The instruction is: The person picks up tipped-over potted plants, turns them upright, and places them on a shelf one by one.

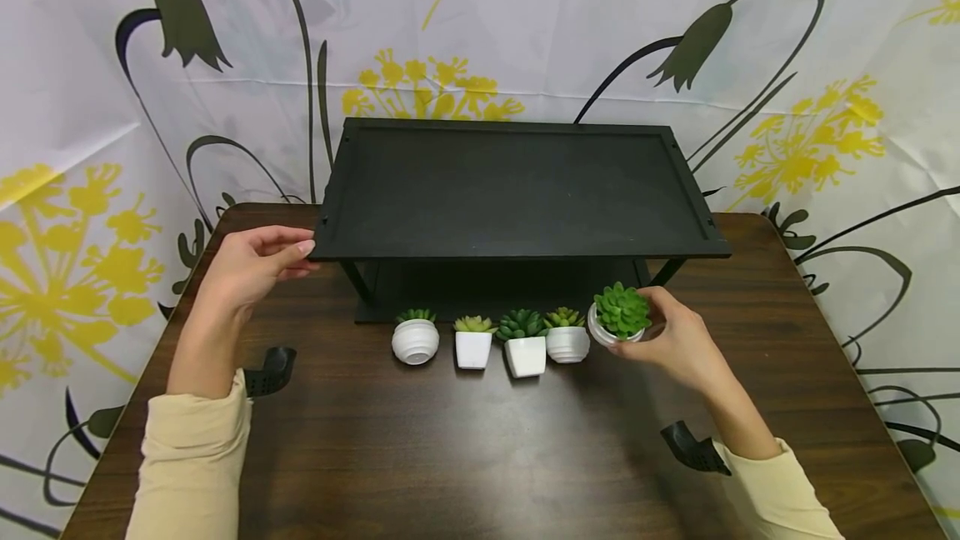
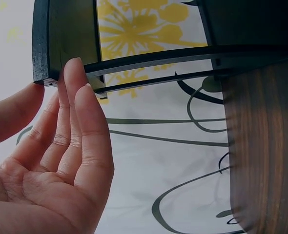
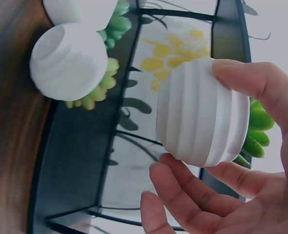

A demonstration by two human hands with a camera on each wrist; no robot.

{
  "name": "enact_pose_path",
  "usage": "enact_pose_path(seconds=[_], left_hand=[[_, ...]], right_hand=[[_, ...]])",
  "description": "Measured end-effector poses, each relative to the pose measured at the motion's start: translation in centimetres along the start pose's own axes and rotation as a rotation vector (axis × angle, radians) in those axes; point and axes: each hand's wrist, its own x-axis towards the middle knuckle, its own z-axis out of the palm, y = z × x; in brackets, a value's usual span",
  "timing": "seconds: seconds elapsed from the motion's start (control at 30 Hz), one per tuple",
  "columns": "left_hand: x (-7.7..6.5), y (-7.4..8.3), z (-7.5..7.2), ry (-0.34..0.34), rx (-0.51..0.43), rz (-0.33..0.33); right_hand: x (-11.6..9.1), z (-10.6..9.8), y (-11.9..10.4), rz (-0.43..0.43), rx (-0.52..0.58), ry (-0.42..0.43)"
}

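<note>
My right hand (image 1: pixel 678 340) holds a small round, ribbed white pot (image 3: pixel 200 117) with a bright green artificial succulent (image 1: pixel 622 311), thumb on one side and fingers on the other. In the right wrist view the pot hangs above the table, in front of the black shelf (image 1: pixel 510 190). My left hand (image 1: pixel 251 265) is at the shelf's front left corner; in the left wrist view its thumb and fingertips (image 2: pixel 75 68) pinch the top board's edge. Along the shelf's front stand several white potted succulents, among them a square pot (image 1: pixel 473 351) and a round one (image 1: pixel 416 342).
The two-tier shelf stands at the back of a dark wooden table (image 1: pixel 390 457), its lower board (image 1: pixel 517 286) close behind the pots. A floral-patterned cloth (image 1: pixel 480 15) hangs behind it. Black camera mounts (image 1: pixel 272 371) show at both wrists.
</note>
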Motion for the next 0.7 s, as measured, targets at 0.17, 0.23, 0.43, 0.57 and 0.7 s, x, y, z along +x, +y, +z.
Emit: enact_pose_path(seconds=[0.17, 0.23, 0.43, 0.57, 0.7], left_hand=[[0.0, -0.1, 0.0, -0.003, 0.004, 0.005], [0.0, -0.1, 0.0, -0.004, 0.003, 0.005], [0.1, -0.1, 0.0, -0.004, 0.0, 0.001], [0.1, -0.1, 0.0, -0.004, -0.006, 0.0], [0.1, -0.1, 0.0, -0.002, -0.004, 0.004]], right_hand=[[0.0, -0.6, -1.2, -0.023, -0.019, 0.001], [0.0, -0.7, -1.6, -0.034, -0.028, 0.002], [0.3, -1.3, -2.8, -0.049, -0.047, -0.009], [0.5, -1.8, -3.6, -0.057, -0.065, -0.015], [0.8, -2.5, -4.6, -0.064, -0.065, -0.025]])
